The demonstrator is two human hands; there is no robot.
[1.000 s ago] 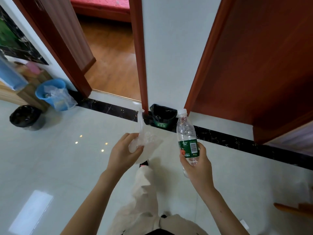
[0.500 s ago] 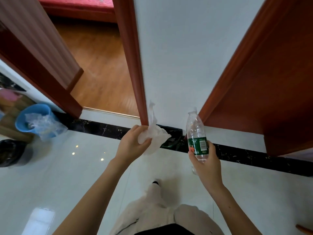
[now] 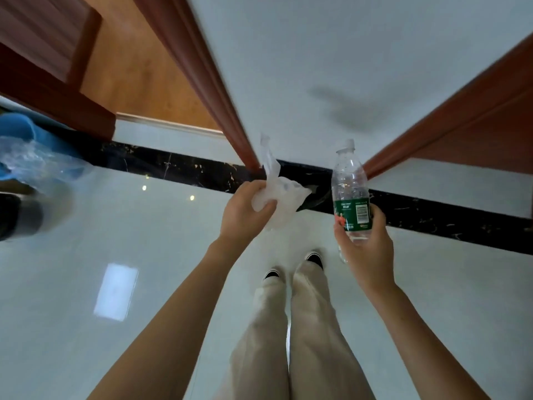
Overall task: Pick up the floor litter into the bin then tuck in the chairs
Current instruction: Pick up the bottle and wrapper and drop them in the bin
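Looking down through the head view, we're standing on the pale floor [image 3: 144, 284], facing a strip of white wall [image 3: 317, 67] between two wooden door frames [image 3: 202, 82]. Our left hand [image 3: 245, 210] is gripping a crumpled white wrapper [image 3: 281, 194], fingers and thumb curled round it, with a loose tail poking up toward 12 o'clock. Our right hand [image 3: 367, 243] is wrapping round the lower half of a clear bottle [image 3: 349, 183]. It's upright, cap at 12, long axis running 12 to 6.

Now the bit the drop is hanging on. What looks like a black bin [image 3: 315, 194] is peeking out as a dark sliver between wrapper and bottle, at the foot of the wall on the black floor border [image 3: 187, 171]. It's mostly hidden, so we can't tell where its mouth is. It's sitting at roughly 2 o'clock from the left hand, just beside the wrapper, and roughly 10 o'clock from the right. We're guessing the wrapper hand is nearer, so that one goes in first.

Over at 9 o'clock a blue bucket [image 3: 17, 128] and a dark bin [image 3: 17, 217] are showing, both blurry and well apart from our hands. No chairs are showing.
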